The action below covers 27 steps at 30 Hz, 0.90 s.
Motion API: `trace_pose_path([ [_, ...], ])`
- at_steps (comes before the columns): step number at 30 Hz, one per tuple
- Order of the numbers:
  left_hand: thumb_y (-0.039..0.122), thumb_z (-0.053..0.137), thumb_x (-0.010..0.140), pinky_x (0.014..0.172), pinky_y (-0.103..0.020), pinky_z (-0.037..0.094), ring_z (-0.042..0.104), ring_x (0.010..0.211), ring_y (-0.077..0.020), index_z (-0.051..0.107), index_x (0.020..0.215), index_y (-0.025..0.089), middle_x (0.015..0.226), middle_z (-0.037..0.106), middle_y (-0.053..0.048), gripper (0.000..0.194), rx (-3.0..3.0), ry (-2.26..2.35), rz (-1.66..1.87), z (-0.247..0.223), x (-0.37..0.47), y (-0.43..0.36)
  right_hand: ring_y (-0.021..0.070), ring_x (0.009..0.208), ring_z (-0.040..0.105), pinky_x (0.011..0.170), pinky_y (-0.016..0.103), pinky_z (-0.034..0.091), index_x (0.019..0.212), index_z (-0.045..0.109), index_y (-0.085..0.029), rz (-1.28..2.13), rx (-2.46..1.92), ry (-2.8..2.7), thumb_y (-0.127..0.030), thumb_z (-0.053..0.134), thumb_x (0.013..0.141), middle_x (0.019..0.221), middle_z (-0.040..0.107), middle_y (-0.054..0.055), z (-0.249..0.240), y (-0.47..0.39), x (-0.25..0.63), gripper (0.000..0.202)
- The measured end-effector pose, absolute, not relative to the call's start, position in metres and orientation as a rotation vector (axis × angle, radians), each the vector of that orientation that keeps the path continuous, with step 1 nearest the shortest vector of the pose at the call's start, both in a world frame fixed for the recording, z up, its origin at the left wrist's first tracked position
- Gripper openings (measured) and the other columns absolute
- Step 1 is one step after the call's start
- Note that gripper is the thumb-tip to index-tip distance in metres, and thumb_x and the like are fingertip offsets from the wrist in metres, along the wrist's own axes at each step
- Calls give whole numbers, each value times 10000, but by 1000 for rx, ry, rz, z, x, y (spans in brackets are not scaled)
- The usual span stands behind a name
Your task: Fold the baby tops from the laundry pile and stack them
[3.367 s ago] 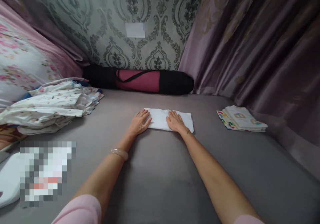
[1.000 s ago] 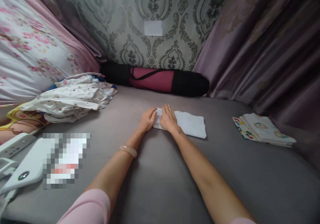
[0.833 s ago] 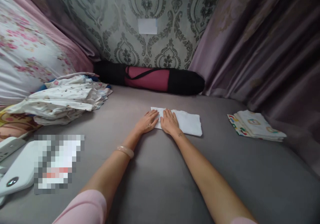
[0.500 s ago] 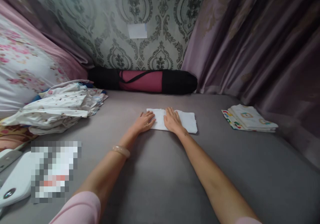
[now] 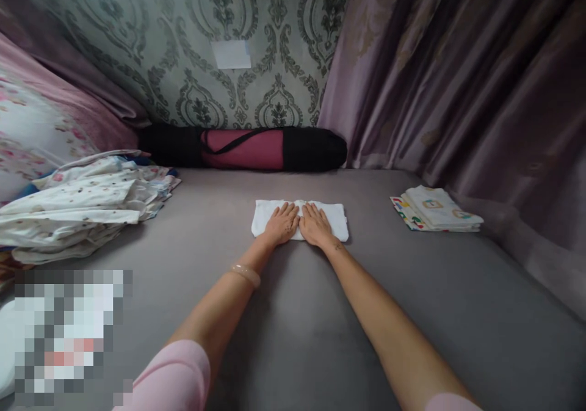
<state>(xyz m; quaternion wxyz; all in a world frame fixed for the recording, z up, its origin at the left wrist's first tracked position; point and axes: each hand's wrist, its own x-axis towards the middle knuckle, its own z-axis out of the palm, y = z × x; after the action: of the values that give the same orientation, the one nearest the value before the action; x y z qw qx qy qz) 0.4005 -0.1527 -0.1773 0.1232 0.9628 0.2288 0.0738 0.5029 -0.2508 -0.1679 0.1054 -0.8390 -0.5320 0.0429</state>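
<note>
A white folded cloth (image 5: pixel 336 218) lies flat as a long rectangle in the middle of the grey sheet (image 5: pixel 293 313). Both palms press down on it, side by side at its centre. My left hand (image 5: pixel 282 223) lies flat on the cloth's left-centre part with the fingers stretched out; a pale bangle (image 5: pixel 246 275) circles that forearm. Just beside it, my right hand (image 5: pixel 315 223) rests flat with its fingers extended and slightly apart. The two thumbs nearly meet. Neither hand grips anything.
A stack of folded printed cloths (image 5: pixel 442 209) sits to the right. On the left lies a loose heap of spotted white clothes (image 5: pixel 86 200). A black and maroon long bag (image 5: pixel 247 148) runs along the patterned wall. Pixelated items (image 5: pixel 68 331) are at the lower left. Curtains (image 5: pixel 412 81) hang right.
My left hand has slid right from the cloth's left end to its centre, beside my right hand. The right hand stays on the cloth. The whole view has shifted slightly.
</note>
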Motion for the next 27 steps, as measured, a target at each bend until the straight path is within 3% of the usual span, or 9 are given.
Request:
trace_pose_path([
  [7,442,203,992,1174,-463,164,188,1450,-293,367,1452,117,1532,325,-135,587,2921,1011,276,-173,376,-140,279,1434,209,1165,443,120,1450,340,-2,-66,-2578,-1401,-266,241,962,1525,325,168,-167,-279,528,564],
  [16,460,184,991,1166,-432,180,169,1453,-296,299,1483,96,1562,240,-155,622,2775,1069,143,-178,354,-121,271,1444,178,1166,441,150,1477,273,-6,66,-2648,-1337,-327,208,971,1556,252,166,-176,-299,552,603],
  [27,515,171,966,1161,-504,153,132,1461,-297,203,1516,128,1584,148,-151,673,2706,1094,31,-181,346,-110,273,1453,142,1171,457,129,1495,206,-6,183,-2622,-1284,-332,228,963,1575,188,167,-178,-305,560,625],
])
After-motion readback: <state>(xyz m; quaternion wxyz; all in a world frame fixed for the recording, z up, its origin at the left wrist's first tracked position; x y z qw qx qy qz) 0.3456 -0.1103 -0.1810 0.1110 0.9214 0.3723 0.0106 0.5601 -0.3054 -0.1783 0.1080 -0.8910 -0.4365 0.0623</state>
